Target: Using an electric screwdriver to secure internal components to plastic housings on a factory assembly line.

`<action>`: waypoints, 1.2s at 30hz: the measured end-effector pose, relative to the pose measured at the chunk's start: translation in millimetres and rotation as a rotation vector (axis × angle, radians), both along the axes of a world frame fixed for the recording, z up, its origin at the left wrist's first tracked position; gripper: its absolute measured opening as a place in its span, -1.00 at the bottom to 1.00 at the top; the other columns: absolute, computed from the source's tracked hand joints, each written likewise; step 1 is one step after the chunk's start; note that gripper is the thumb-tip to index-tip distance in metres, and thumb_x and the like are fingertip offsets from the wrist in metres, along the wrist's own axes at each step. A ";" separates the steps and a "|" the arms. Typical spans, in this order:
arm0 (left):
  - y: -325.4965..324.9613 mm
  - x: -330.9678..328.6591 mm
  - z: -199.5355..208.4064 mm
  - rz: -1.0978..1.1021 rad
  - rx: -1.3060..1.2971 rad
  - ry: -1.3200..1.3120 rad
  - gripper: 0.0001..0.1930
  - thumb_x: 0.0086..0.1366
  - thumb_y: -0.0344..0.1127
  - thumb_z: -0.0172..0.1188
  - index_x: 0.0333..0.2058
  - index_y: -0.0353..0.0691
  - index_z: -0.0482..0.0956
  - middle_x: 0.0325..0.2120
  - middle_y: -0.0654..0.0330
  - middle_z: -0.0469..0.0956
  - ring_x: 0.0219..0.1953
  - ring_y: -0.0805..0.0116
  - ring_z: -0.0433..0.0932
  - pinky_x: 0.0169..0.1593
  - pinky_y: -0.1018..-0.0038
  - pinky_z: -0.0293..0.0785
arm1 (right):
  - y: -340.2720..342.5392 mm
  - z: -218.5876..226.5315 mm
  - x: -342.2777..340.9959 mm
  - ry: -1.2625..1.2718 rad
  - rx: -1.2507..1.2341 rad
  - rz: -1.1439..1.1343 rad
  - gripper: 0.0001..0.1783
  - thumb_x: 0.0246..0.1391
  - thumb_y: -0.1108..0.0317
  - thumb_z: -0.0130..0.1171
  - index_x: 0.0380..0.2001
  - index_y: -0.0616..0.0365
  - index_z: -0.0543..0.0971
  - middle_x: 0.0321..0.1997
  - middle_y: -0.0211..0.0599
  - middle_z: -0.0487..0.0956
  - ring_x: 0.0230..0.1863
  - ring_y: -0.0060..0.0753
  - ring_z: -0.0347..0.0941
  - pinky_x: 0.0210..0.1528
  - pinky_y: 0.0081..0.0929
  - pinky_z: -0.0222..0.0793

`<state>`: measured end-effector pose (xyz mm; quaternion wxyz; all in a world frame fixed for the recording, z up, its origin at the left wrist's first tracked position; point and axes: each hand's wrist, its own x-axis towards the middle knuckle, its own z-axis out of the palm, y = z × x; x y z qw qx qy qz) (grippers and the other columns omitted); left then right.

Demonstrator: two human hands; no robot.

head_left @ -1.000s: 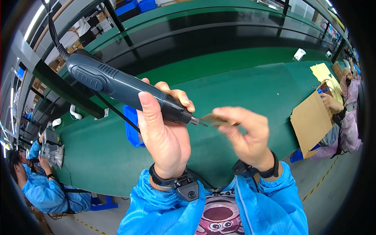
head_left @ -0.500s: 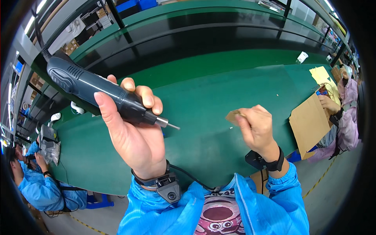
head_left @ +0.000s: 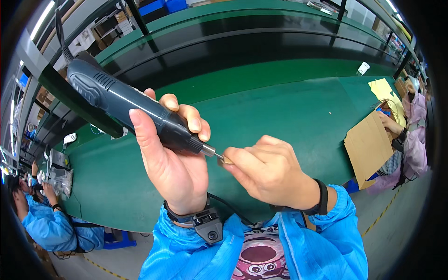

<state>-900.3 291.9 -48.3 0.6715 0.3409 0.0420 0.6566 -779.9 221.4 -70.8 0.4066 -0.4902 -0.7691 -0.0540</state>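
Note:
My left hand (head_left: 175, 172) is wrapped round a dark grey electric screwdriver (head_left: 135, 112), palm turned up. Its thin metal bit (head_left: 218, 155) points down to the right, above the table. My right hand (head_left: 268, 170) pinches a small tan piece (head_left: 227, 160), like card or tape, between thumb and forefinger. That piece meets the tip of the bit; the fingers hide most of it, so its exact kind does not show.
Beneath my hands stretches a green worktable (head_left: 289, 112). At right, another person's hand (head_left: 392, 127) reaches behind an open cardboard box (head_left: 368, 148), near yellow sheets (head_left: 385, 89). A co-worker in blue (head_left: 51, 226) sits at left. A metal post (head_left: 81, 100) stands beside the screwdriver.
My right hand has moved left and brought the tan piece to the bit. The screwdriver has shifted slightly right and down in my left hand.

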 end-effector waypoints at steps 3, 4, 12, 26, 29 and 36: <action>1.6 2.3 -5.9 -0.030 0.019 0.007 -0.61 0.27 -0.04 -0.12 -0.11 -0.24 0.21 -0.36 0.19 0.27 -0.47 0.42 0.26 -0.47 0.53 0.24 | 0.9 -11.0 32.7 -0.235 -0.288 -0.076 -0.89 -0.12 0.39 0.11 -0.45 0.14 0.48 -0.58 -0.37 0.51 -0.65 -0.36 0.37 -0.55 -0.54 0.22; 1.2 2.7 -6.2 -0.035 0.018 0.007 -0.61 0.27 -0.04 -0.12 -0.11 -0.24 0.21 -0.36 0.19 0.27 -0.47 0.42 0.26 -0.47 0.53 0.24 | 0.9 -18.0 54.1 -0.120 -0.393 -0.111 -0.90 -0.09 0.39 0.08 -0.46 0.16 0.49 -0.59 -0.35 0.51 -0.64 -0.39 0.38 -0.54 -0.55 0.25; -4.8 25.6 -19.0 -0.137 -0.023 0.193 -0.62 0.26 -0.03 -0.10 -0.09 -0.18 0.23 -0.38 0.22 0.33 -0.43 0.38 0.36 -0.42 0.47 0.34 | -7.7 -88.6 199.9 0.479 -0.886 -0.641 -0.74 -0.14 0.29 0.18 -0.38 0.24 0.52 -0.53 -0.30 0.48 -0.44 -0.49 0.39 -0.38 -0.55 0.28; -13.0 30.0 -75.2 -0.163 0.024 0.568 -0.59 0.23 -0.18 -0.01 -0.02 -0.21 0.14 -0.30 0.19 0.32 -0.29 0.39 0.38 -0.22 0.43 0.35 | 14.1 -127.3 73.9 -0.307 -0.569 -0.271 -0.93 -0.26 0.41 0.19 -0.60 0.13 0.51 -0.50 -0.32 0.46 -0.37 -0.31 0.35 -0.20 -0.39 0.11; -12.2 27.5 -78.6 -0.169 0.024 0.568 -0.60 0.23 -0.22 0.00 -0.03 -0.20 0.14 -0.28 0.19 0.32 -0.26 0.38 0.37 -0.19 0.42 0.34 | 7.3 -119.7 68.4 -0.227 -0.631 -0.230 -0.96 -0.19 0.46 0.13 -0.60 0.15 0.47 -0.52 -0.32 0.44 -0.40 -0.32 0.34 -0.22 -0.41 0.10; -14.9 34.9 -76.7 -0.098 -0.014 0.434 -0.59 0.22 -0.17 0.01 -0.03 -0.20 0.15 -0.29 0.20 0.31 -0.24 0.37 0.34 -0.18 0.39 0.34 | -19.6 -78.4 38.1 0.401 -0.253 -0.185 -0.94 -0.15 0.43 0.12 -0.56 0.14 0.45 -0.55 -0.36 0.38 -0.42 -0.35 0.29 -0.20 -0.41 0.07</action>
